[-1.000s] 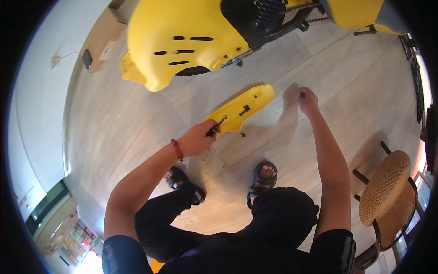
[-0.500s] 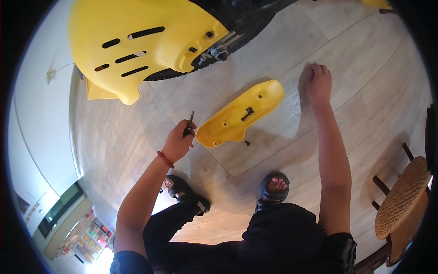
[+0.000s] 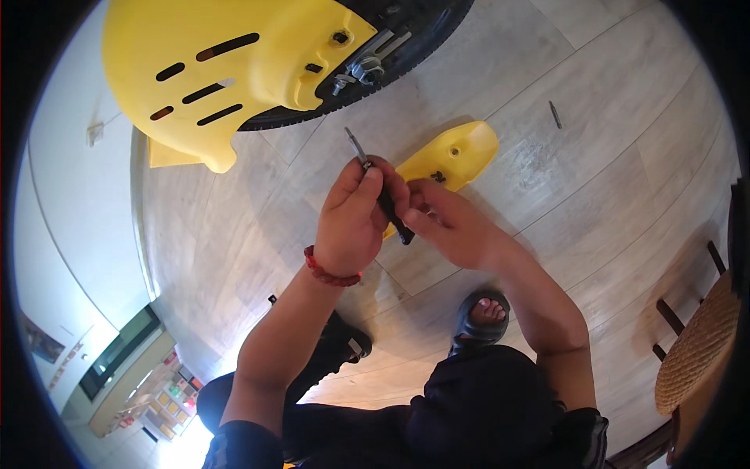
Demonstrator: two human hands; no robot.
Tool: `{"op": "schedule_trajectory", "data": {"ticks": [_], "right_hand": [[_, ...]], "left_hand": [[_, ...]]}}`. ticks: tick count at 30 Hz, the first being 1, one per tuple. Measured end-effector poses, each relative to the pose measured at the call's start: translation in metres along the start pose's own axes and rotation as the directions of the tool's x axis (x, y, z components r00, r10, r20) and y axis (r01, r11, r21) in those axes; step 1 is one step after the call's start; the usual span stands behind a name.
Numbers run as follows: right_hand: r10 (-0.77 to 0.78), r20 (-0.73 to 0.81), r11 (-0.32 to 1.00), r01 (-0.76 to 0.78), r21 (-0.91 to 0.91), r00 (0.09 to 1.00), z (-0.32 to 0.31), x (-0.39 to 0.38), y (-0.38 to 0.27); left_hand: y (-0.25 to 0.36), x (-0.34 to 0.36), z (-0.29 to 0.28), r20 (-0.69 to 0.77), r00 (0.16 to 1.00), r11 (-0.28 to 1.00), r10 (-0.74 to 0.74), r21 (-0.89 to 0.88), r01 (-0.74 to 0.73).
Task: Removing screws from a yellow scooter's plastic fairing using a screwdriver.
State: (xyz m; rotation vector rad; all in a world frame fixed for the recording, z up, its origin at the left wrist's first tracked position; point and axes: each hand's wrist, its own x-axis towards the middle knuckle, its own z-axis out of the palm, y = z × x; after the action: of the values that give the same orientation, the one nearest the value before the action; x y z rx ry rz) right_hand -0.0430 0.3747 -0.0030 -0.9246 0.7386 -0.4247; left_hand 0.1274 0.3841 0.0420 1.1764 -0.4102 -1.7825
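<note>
My left hand (image 3: 353,219) is wrapped round a screwdriver (image 3: 383,198) with a black handle, its metal shaft pointing up and away. My right hand (image 3: 455,225) is close against it, with fingers curled beside the handle; whatever they may hold is hidden. Beyond both hands, a yellow plastic cover (image 3: 473,148) lies on the floor, partly covered by them. Several dark screws (image 3: 439,177) rest in its hollow. A thin dark screwdriver bit (image 3: 555,114) lies on the floor at the far right.
A large slotted yellow guard (image 3: 273,70) fills the far left, beside a black tyre (image 3: 426,59) with a bolted metal axle (image 3: 366,70). A woven-seat stool (image 3: 699,352) stands at the right. My sandalled foot (image 3: 478,322) is on the wood-look floor (image 3: 617,187).
My right hand has come from the floor at the far right to beside my left hand, uncovering the dark bit there. My left hand has moved right and forward with the screwdriver.
</note>
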Motion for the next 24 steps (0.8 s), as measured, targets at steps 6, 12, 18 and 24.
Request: {"op": "schedule_trajectory", "data": {"ticks": [6,12,18,24], "right_hand": [[-0.092,-0.066,0.996,0.091,-0.013,0.994,-0.009,-0.003,-0.002],[-0.202,-0.231,0.95,0.133,-0.283,0.952,-0.03,-0.011,0.016],[-0.445,-0.522,0.601,-0.19,-0.777,0.728,-0.081,-0.015,0.032],[-0.427,-0.714,0.53,-0.486,-0.695,0.555,-0.111,-0.02,0.053]], "left_hand": [[-0.007,0.009,0.025,-0.007,0.994,0.994,0.107,0.022,-0.107],[-0.016,0.017,0.01,0.062,0.989,0.828,0.135,0.541,-0.147],[-0.011,0.022,-0.032,-0.143,0.972,0.638,0.186,0.77,-0.008],[-0.02,0.02,-0.054,-0.186,0.964,0.536,0.188,0.842,0.058]]}}
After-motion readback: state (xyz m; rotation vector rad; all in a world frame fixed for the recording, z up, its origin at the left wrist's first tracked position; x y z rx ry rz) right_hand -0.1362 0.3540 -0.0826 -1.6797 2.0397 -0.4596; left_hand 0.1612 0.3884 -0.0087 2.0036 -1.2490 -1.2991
